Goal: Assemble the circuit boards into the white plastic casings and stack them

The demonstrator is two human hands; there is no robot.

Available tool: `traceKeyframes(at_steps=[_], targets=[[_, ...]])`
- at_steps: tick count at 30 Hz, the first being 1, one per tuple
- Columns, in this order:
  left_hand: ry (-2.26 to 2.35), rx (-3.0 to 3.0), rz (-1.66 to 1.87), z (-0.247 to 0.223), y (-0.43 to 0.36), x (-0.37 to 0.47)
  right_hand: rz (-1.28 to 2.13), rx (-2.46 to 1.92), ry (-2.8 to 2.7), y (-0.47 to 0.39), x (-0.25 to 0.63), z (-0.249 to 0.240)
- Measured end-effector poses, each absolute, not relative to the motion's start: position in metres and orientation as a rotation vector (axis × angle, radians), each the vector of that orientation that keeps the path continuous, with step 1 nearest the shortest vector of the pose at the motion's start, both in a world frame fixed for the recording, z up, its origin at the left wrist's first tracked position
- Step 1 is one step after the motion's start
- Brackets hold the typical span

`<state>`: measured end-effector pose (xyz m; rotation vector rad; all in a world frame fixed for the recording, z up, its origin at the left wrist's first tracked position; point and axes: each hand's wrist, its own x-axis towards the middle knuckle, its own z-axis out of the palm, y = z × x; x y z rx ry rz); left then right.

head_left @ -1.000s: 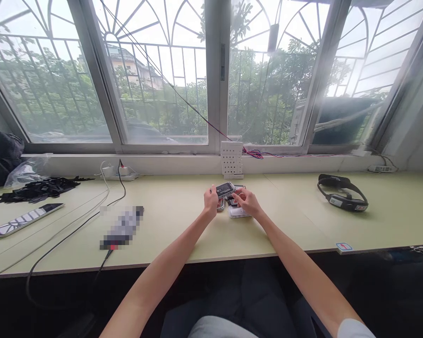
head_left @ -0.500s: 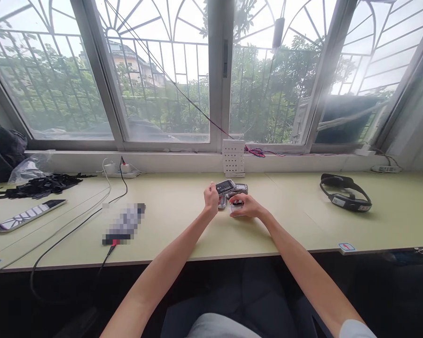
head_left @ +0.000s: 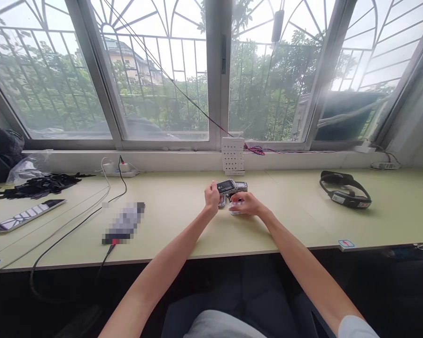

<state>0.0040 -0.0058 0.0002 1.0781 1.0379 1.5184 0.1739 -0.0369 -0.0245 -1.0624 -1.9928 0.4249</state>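
Observation:
My left hand [head_left: 212, 196] is closed on a battery pack [head_left: 226, 187], a black, silver-edged slab with pale print that looks like "3000mAh". It is held tilted above the table. My right hand [head_left: 248, 203] is curled over a small whitish flat block [head_left: 237, 208] on the tabletop, its fingertips at the block's upper side. Behind the two hands lies a stack of similar silver-edged devices [head_left: 241, 186], partly covered by the pack. Another small device [head_left: 222, 201] shows below the pack, beside my left fingers.
A white perforated stand [head_left: 233, 156] is at the sill. To the right rests a black head strap [head_left: 348, 190]. On the left are a blurred-out device [head_left: 124, 223] with a cable, a phone [head_left: 27, 216], black strips [head_left: 38, 187] and a power strip [head_left: 121, 172]. The table's front edge runs near my forearms.
The view has shifted slightly. My right fingers have moved a little over the whitish block, and the left hand keeps its hold on the battery pack.

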Motion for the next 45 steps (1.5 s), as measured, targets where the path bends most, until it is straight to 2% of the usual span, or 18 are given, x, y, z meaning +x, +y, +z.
traceKeyframes(at_steps=[45], targets=[[1.068,1.119,1.488,-0.0038,-0.0055,0.0058,0.532,-1.061,-2.058,-0.04,0.1771,-0.021]])
